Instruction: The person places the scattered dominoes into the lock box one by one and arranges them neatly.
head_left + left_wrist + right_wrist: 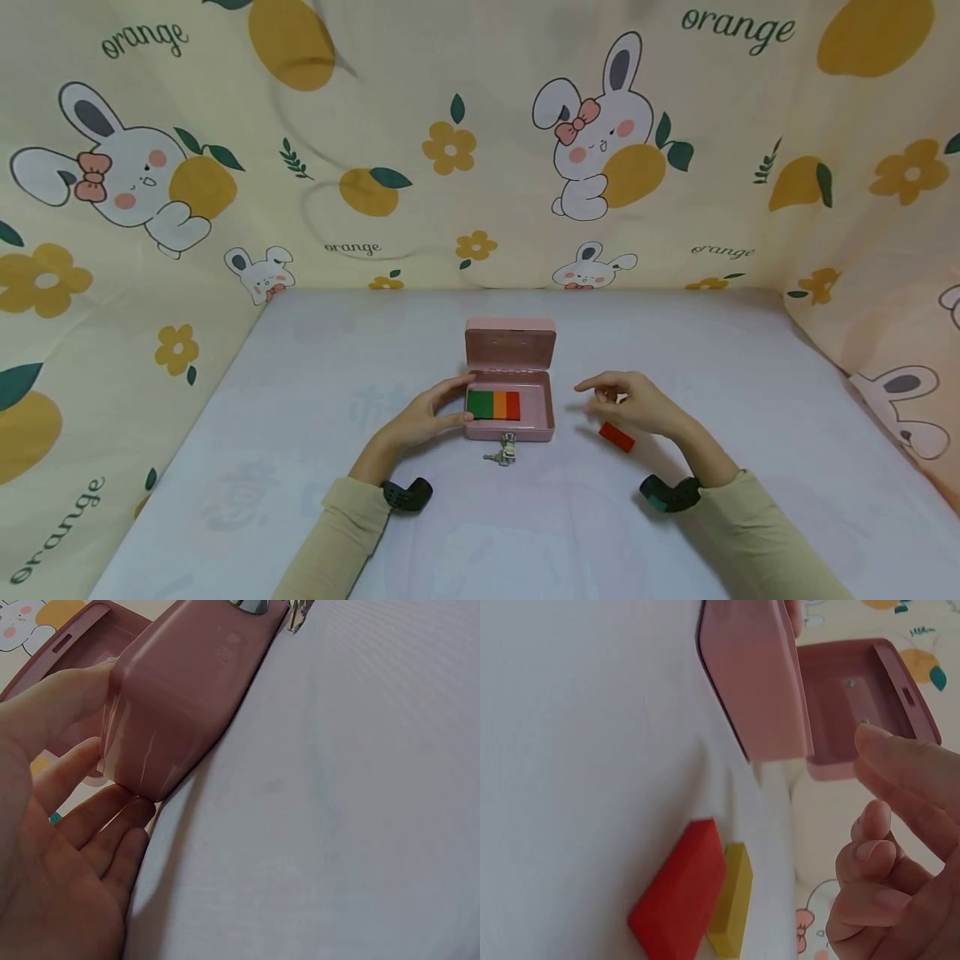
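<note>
A pink metal cash box (532, 435) stands with its lid (510, 348) raised. Inside, green (481, 405), orange (499, 405) and red (513, 405) blocks lie side by side at the left. My left hand (423, 415) holds the box's left side, thumb near the front corner. To the right of the box, my right hand (637, 404) hovers with its index finger extended and other fingers curled, holding nothing. Below it a loose red block (617, 437) lies on the table. The right wrist view shows a yellow block (731, 904) beside that red one; my right hand hides it from the head view.
Keys (497, 457) hang from the lock (507, 442) on the box's front. A white cloth (480, 533) covers the table. Behind it rises a printed curtain (480, 192) with rabbits and oranges. Dark wrist devices sit on the left wrist (407, 495) and right wrist (670, 493).
</note>
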A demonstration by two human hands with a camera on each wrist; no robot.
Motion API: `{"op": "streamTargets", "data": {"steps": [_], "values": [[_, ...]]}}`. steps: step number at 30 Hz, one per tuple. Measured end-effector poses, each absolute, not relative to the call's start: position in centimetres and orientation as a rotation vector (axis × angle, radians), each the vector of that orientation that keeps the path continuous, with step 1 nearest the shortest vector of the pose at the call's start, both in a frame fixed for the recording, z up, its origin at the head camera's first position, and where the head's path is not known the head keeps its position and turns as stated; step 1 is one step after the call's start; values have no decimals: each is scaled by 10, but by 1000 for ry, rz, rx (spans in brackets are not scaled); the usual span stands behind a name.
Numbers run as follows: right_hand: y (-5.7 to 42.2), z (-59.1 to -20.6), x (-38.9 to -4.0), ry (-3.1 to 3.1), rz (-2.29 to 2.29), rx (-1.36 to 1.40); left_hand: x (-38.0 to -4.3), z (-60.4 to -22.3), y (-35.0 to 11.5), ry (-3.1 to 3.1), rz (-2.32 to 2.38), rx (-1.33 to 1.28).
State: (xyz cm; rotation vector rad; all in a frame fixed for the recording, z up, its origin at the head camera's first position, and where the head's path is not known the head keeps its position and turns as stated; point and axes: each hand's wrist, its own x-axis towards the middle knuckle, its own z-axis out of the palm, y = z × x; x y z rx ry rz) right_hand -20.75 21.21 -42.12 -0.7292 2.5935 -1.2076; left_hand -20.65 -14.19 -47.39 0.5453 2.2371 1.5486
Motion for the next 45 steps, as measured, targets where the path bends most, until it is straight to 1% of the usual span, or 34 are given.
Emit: {"op": "streamTargets", "data": {"steps": [25,38,45], "values": [[239,-432,-222,2523,-1213,-676,-206,-471,-142,2231,1558,554],[254,-445,-230,2399,-1248,-675,-205,-472,-143,2243,1543,532],[261,-444,-232,2332,-1267,-706,-206,-472,-143,2209,1590,628]]}}
